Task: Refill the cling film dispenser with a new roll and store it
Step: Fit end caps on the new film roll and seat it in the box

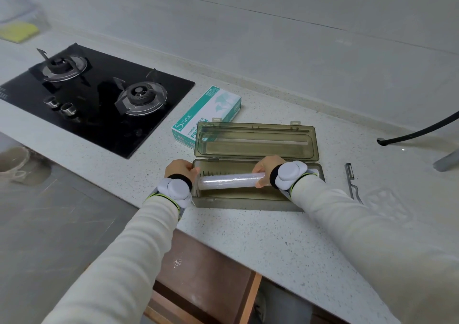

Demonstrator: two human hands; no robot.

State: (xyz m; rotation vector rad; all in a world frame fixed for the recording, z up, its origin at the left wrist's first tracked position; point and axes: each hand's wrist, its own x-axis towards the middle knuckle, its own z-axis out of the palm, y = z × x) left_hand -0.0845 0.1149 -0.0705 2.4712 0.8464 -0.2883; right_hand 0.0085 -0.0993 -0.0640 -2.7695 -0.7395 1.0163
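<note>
We see a speckled white surface (273,244) beside a black hob (99,100). Our right hand (267,168) fingers wrap the cling film roll (228,181) over the open dispenser (248,199); left hand (177,169) curls on its end.

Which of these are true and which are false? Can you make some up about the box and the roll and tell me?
1. The dispenser lid is open. True.
2. The cling film roll lies on the stove. False: it is over the open dispenser.
3. The right hand grips the roll. True.
4. The left hand holds the glove box. False: it is at the dispenser's left end.
</note>
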